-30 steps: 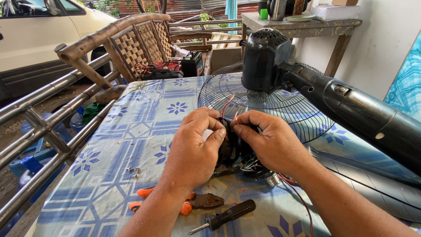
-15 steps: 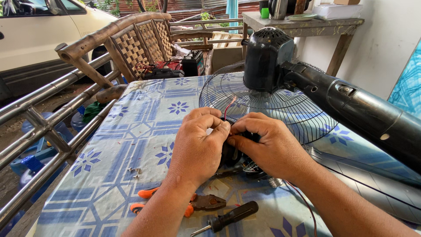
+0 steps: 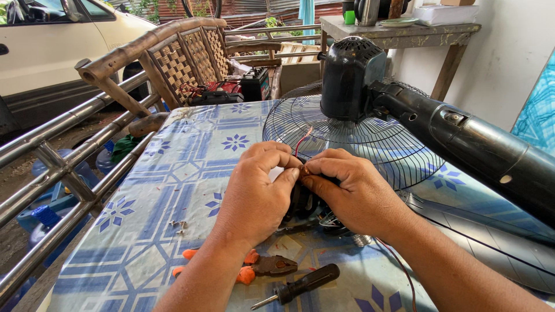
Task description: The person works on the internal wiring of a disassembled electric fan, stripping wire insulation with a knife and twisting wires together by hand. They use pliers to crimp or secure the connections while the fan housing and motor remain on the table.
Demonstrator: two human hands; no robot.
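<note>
Both the left hand [image 3: 254, 193] and the right hand [image 3: 352, 193] had their fingers pinched shut on a red wire [image 3: 302, 141] above the table [image 3: 173, 190], beside the fan grille [image 3: 358, 138], near pliers [image 3: 260, 267].

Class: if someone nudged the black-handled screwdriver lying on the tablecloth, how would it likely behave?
The screwdriver would probably roll, since its handle looks rounded and it lies loose on the flat tablecloth. It likely stays stiff: a thin metal shaft. It seems light, being much smaller than the hands above it.
</note>
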